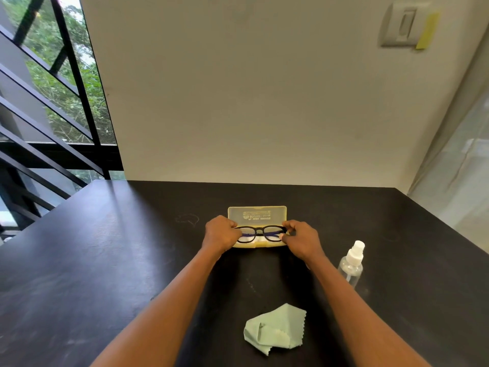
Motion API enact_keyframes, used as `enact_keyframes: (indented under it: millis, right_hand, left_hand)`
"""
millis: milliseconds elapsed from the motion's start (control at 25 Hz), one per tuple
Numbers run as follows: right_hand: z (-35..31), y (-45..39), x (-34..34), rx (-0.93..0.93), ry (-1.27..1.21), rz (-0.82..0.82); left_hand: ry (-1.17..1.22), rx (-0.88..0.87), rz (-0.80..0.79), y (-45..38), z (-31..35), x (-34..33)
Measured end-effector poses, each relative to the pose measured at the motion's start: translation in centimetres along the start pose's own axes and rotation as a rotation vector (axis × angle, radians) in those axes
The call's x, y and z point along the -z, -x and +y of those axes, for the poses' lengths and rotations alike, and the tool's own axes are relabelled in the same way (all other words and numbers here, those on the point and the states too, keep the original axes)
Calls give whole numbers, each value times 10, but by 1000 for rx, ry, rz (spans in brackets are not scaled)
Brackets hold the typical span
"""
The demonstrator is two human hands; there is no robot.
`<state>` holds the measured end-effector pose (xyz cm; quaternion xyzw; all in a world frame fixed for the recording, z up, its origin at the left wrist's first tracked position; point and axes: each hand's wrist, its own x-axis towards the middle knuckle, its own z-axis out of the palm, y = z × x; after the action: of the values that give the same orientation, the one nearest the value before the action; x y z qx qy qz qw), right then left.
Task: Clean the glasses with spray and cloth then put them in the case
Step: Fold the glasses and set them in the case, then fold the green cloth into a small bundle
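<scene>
- We are holding the black glasses (pixel 260 233) over the open yellow case (pixel 257 215), which is lying on the dark worktop (pixel 105 260).
- Our left hand (pixel 221 234) is pinching the frame's left end, its grip curled round it.
- Our right hand (pixel 300 238) is pinching the right end likewise.
- The spray bottle (pixel 351 263) is standing right of the case; the green cloth (pixel 275 328) is lying crumpled nearer us than the case.

1. The case (pixel 257 213) sits open on the table (pixel 105 247), lid toward the wall (pixel 238 88).
2. The glasses (pixel 260 234) are right over the case's base.
3. The spray bottle (pixel 351 263) stands right of the case, a bit nearer.
4. The cloth (pixel 275 328) lies well in front of the case.
</scene>
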<state>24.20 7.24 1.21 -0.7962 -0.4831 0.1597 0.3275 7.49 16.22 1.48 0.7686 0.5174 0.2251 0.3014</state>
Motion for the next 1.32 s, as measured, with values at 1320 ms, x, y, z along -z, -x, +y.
enact_keyframes:
  millis: [1320]
  right_hand:
    - [-16, 52, 3, 173, 37, 137]
  left_hand:
    - [157, -291, 259, 69, 10, 4]
